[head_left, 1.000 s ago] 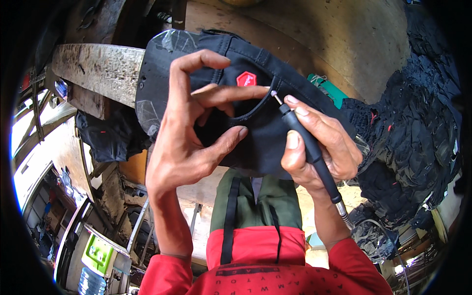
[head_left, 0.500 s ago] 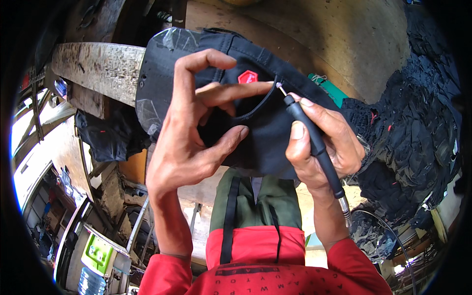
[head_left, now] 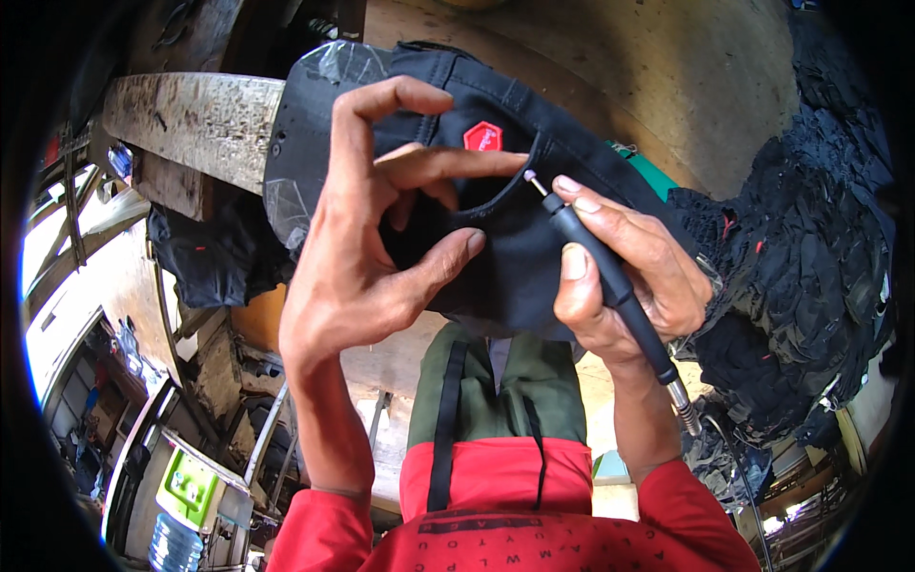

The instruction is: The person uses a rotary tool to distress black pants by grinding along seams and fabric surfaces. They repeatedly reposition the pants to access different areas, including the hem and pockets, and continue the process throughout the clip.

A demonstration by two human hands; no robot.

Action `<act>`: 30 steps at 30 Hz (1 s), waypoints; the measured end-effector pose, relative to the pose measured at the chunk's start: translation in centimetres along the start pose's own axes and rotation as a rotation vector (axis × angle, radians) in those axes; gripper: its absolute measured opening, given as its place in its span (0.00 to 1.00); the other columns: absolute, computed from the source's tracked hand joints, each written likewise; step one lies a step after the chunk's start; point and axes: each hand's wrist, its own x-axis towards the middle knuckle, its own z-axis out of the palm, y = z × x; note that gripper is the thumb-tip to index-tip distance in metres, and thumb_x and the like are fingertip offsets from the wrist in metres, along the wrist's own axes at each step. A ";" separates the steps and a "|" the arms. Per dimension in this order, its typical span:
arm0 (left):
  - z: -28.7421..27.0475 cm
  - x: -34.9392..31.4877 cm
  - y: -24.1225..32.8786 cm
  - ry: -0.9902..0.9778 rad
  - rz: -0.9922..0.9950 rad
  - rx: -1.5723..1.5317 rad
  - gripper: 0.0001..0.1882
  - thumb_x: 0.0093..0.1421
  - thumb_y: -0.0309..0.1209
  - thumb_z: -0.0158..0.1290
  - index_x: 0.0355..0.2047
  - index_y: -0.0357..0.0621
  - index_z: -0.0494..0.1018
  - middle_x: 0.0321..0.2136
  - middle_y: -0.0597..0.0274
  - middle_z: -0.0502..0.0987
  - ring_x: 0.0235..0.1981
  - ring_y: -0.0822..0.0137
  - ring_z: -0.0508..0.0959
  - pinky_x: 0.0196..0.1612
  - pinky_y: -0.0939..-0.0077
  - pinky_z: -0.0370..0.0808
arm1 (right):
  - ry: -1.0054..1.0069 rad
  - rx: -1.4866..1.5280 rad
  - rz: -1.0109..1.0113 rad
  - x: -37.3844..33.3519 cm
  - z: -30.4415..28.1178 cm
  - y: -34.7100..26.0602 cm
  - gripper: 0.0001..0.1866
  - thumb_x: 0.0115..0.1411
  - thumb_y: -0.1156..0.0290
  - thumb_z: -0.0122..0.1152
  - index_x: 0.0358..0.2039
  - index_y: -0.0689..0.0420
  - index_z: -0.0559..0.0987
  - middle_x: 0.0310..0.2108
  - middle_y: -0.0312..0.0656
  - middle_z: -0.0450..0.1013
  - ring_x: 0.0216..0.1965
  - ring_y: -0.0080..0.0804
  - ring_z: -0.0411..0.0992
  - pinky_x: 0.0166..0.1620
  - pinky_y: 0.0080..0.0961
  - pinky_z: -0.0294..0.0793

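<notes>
Black trousers (head_left: 505,257) are spread over the dark end of a board, with a red label (head_left: 483,137) beside a curved pocket edge (head_left: 496,203). My left hand (head_left: 357,238) lies over the pocket with its fingers apart. Its index finger stretches along the opening to the edge's upper right end, and the thumb points at the cloth below. In my right hand (head_left: 639,257) is a slim black rotary tool handpiece (head_left: 610,272), gripped like a pen. The small rounded tip (head_left: 530,176) is at the pocket edge, close to my left index fingertip; contact is hard to tell.
A worn wooden plank (head_left: 191,119) runs in from the left. Dark garments (head_left: 791,257) are heaped on the right, and a black cloth (head_left: 214,253) hangs at the left. Behind the trousers is a green object (head_left: 648,173). The tool's cable (head_left: 748,477) trails down at the lower right.
The handpiece's tip has moved slightly left and down along the pocket edge. The trousers and board appear a little higher in view. My left hand keeps nearly the same pose.
</notes>
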 end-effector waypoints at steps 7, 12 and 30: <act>0.0 0.0 -0.1 0.016 0.011 0.031 0.49 0.57 0.27 0.76 0.69 0.44 0.54 0.48 0.60 0.90 0.38 0.74 0.79 0.42 0.79 0.68 | -0.005 0.051 -0.014 -0.1 0.1 0.0 0.16 0.59 0.81 0.66 0.49 0.70 0.82 0.44 0.65 0.86 0.46 0.51 0.88 0.51 0.36 0.89; 0.1 -0.2 0.0 0.011 -0.003 0.038 0.49 0.57 0.28 0.76 0.70 0.44 0.54 0.46 0.61 0.89 0.40 0.73 0.79 0.44 0.78 0.67 | -0.010 0.070 -0.055 0.0 0.2 0.2 0.16 0.58 0.80 0.66 0.47 0.71 0.83 0.42 0.65 0.86 0.44 0.52 0.89 0.49 0.37 0.90; 3.6 -2.6 6.3 0.397 -0.366 0.837 0.74 0.30 0.58 0.85 0.71 0.31 0.62 0.58 0.34 0.77 0.63 0.38 0.76 0.69 0.49 0.72 | 0.090 -0.010 0.379 0.0 -6.8 -0.5 0.26 0.53 0.66 0.87 0.49 0.58 0.83 0.47 0.49 0.84 0.51 0.49 0.83 0.58 0.39 0.79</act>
